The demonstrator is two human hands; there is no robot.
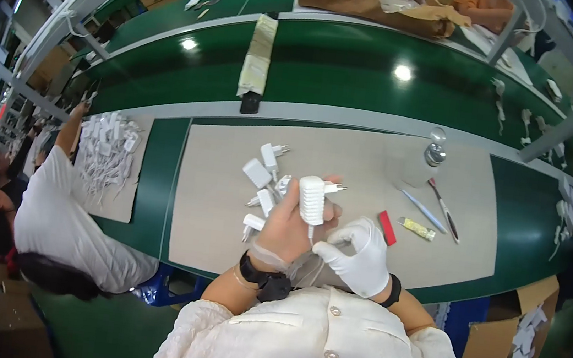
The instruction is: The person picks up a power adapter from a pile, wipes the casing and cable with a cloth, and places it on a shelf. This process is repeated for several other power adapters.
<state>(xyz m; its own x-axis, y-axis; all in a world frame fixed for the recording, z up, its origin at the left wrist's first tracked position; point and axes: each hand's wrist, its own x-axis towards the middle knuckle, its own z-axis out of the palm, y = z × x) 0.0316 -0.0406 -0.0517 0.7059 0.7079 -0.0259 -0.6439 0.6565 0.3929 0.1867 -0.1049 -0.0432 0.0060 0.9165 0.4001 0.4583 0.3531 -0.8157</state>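
My left hand [289, 228] holds a white ribbed charger plug [312, 199] upright above the beige mat [212, 205], its metal pins pointing right. A black watch sits on that wrist. My right hand [357, 253], in a white glove, touches the underside of the charger, fingers curled near its cable end. Several more white charger plugs [262, 176] lie loose on the mat just left of and behind my left hand.
A clear pump bottle [426, 162], a blue pen [424, 210], a red-handled tool [445, 211], a red block [387, 227] and a small yellow tube [418, 229] lie to the right. A co-worker in white [60, 216] sits left beside a pile of white parts [107, 150]. A green conveyor [357, 73] runs behind.
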